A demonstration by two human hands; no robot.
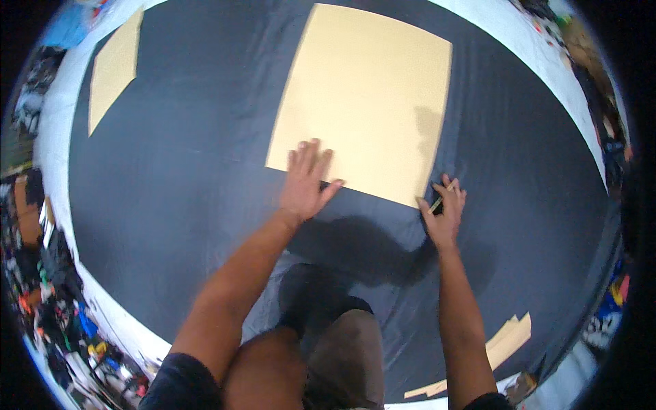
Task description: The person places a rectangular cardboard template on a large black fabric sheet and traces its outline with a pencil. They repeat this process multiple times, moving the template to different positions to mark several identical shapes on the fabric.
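Well, spread left hand [303, 190] touches sheet [369, 102]; right hand [446, 216] grips stick [435, 205].

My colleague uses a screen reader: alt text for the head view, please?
The left hand rests on a large tan sheet over black material; the right hand holds a thin stick by the sheet's near right corner. A tan piece lies upper left, tan strips lower right.

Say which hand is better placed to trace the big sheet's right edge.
Probably the right hand: it holds a slim stick by the lower right corner of the big sheet. The left hand lies spread over the lower edge.
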